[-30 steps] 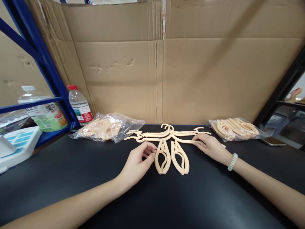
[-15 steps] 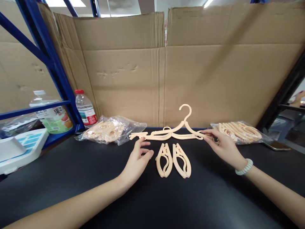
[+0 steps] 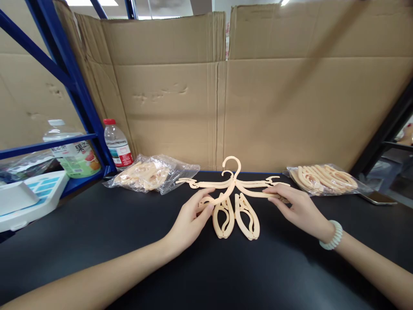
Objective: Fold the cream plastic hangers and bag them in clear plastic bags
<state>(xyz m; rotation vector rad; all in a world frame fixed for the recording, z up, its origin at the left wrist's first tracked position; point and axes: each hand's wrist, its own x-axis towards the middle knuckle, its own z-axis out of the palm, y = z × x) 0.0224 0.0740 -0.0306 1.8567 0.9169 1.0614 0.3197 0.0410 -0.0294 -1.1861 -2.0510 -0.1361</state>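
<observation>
Lowered since the earlier frame, the hanger [image 3: 232,181] now has both hands on it. Left hand [image 3: 190,221] pinches its left arm; right hand [image 3: 298,209] grips its right arm. Two folded hangers [image 3: 235,217] lie just below it.

The hangers [image 3: 237,183] look like smooth, matt peach plastic, and so do the two folded clips [image 3: 235,217]. The surface [image 3: 97,241] is black with a dull, slightly sheened finish. Thin, glossy, crinkled clear film makes up the bags [image 3: 155,172]. The backing wall [image 3: 226,94] is rough brown corrugated cardboard, creased and dented. The shelf frame [image 3: 69,82] is blue painted metal.
</observation>
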